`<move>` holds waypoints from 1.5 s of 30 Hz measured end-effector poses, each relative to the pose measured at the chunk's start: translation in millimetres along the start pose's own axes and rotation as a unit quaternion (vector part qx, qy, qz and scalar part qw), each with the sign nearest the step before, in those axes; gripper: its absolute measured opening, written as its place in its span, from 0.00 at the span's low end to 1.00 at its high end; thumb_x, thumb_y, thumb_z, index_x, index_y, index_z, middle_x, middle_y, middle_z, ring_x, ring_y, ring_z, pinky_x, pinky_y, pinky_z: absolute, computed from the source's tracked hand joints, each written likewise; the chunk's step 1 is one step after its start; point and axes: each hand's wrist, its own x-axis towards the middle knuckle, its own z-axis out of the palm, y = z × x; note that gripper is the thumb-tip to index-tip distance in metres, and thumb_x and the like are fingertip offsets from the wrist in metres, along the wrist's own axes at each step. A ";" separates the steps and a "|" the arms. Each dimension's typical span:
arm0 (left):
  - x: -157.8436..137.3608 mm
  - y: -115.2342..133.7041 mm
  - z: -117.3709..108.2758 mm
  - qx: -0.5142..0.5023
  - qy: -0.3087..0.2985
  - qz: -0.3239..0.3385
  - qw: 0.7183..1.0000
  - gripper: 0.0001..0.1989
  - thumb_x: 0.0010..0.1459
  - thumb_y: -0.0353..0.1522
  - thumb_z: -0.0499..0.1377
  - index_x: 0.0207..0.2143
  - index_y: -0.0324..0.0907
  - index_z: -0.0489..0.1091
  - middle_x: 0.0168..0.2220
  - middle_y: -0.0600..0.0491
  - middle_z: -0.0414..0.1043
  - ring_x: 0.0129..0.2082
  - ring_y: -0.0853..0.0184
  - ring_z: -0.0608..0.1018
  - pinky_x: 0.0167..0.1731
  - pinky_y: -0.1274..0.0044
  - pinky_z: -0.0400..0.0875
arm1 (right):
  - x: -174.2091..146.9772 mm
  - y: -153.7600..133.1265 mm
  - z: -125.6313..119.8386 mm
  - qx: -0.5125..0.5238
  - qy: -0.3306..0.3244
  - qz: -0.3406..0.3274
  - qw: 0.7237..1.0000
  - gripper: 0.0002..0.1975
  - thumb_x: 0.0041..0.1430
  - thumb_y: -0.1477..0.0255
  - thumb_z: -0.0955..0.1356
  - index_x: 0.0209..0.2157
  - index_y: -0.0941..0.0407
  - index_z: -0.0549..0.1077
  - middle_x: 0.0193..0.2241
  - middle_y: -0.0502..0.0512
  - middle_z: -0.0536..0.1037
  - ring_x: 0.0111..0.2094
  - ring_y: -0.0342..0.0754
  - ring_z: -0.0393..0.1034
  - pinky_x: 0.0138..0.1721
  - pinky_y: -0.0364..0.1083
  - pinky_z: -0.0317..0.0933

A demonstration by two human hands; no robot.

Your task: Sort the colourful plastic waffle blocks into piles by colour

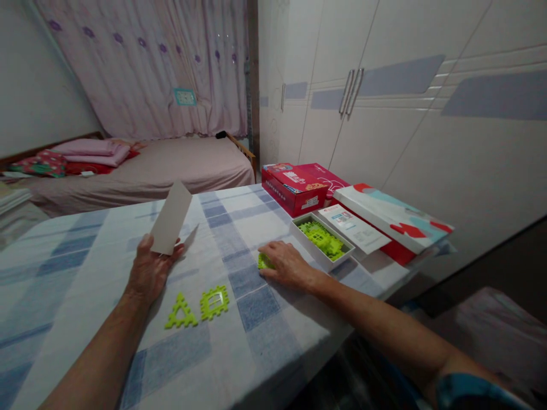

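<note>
Between the thumb and fingers of my left hand (150, 269), a plain whitish card (171, 219) is held up at a tilt above the table. My right hand (287, 265) is closed over a yellow-green plastic building piece (265, 261) at the table surface; most of that piece is hidden under the fingers. Near my left forearm lie a triangular building piece (182, 312) with toothed edges and a square building piece (214, 302) with a window pattern. Right of my right hand, an open white box (308, 246) holds several more pieces (321, 239) of the same colour.
A blue and white checked cloth (222, 228) covers the table. Beyond the white box are a printed white lid (352, 226), a red box (294, 188) and a large white and red box (388, 216). A bed (192, 156) stands behind; a wardrobe (384, 131) lines the right.
</note>
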 end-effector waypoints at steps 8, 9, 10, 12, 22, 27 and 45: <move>0.8 -1.5 -0.4 -0.002 -0.002 -0.001 1.000 0.20 0.55 0.42 0.57 0.46 0.40 0.69 0.34 0.52 0.73 0.32 0.70 0.77 0.34 0.81 0.76 | -9.6 18.6 -41.7 0.022 0.147 0.045 0.988 0.21 0.55 0.61 0.69 0.47 0.58 0.72 0.44 0.59 0.75 0.44 0.51 0.68 0.48 0.48 0.59; 1.0 -1.7 -0.7 -0.004 -0.005 0.001 1.000 0.19 0.55 0.42 0.57 0.46 0.40 0.69 0.34 0.53 0.73 0.32 0.70 0.77 0.34 0.81 0.76 | -9.8 27.7 -51.4 0.007 0.178 0.074 0.981 0.21 0.55 0.61 0.69 0.47 0.58 0.72 0.44 0.59 0.75 0.44 0.51 0.68 0.47 0.48 0.59; 1.1 -1.8 -1.0 -0.005 -0.005 0.002 1.000 0.19 0.56 0.42 0.56 0.46 0.40 0.69 0.34 0.53 0.73 0.31 0.70 0.77 0.34 0.81 0.77 | -9.4 38.1 -59.7 -0.010 0.197 0.104 0.975 0.20 0.56 0.61 0.68 0.46 0.58 0.73 0.43 0.59 0.75 0.44 0.51 0.69 0.47 0.48 0.60; 1.2 -1.8 -1.5 0.001 0.000 0.001 1.000 0.18 0.57 0.41 0.55 0.45 0.40 0.69 0.34 0.52 0.74 0.31 0.70 0.77 0.33 0.81 0.77 | -7.3 60.2 -70.5 -0.039 0.200 0.154 0.967 0.18 0.56 0.61 0.68 0.45 0.57 0.73 0.43 0.60 0.76 0.43 0.52 0.69 0.45 0.48 0.60; 1.9 -2.0 -2.2 0.012 0.006 0.000 1.000 0.20 0.55 0.42 0.56 0.45 0.40 0.70 0.33 0.52 0.75 0.30 0.69 0.78 0.33 0.80 0.77 | -37.2 101.8 -63.3 0.019 0.163 0.158 0.974 0.13 0.57 0.63 0.66 0.39 0.57 0.74 0.39 0.57 0.77 0.41 0.49 0.70 0.45 0.47 0.61; 2.4 -2.6 -2.5 0.011 0.003 -0.002 1.000 0.21 0.54 0.43 0.57 0.45 0.40 0.69 0.33 0.52 0.74 0.30 0.70 0.77 0.33 0.81 0.77 | -56.6 104.9 -64.5 0.035 0.121 0.097 0.987 0.10 0.56 0.68 0.67 0.38 0.56 0.75 0.41 0.57 0.75 0.42 0.49 0.69 0.47 0.48 0.61; 3.9 -6.4 2.0 -0.023 0.021 0.020 0.999 0.21 0.55 0.44 0.57 0.44 0.38 0.68 0.32 0.51 0.70 0.28 0.72 0.75 0.29 0.81 0.74 | -31.7 8.9 -49.5 0.133 0.087 -0.034 0.987 0.16 0.59 0.68 0.65 0.49 0.54 0.70 0.49 0.58 0.73 0.50 0.51 0.68 0.52 0.52 0.60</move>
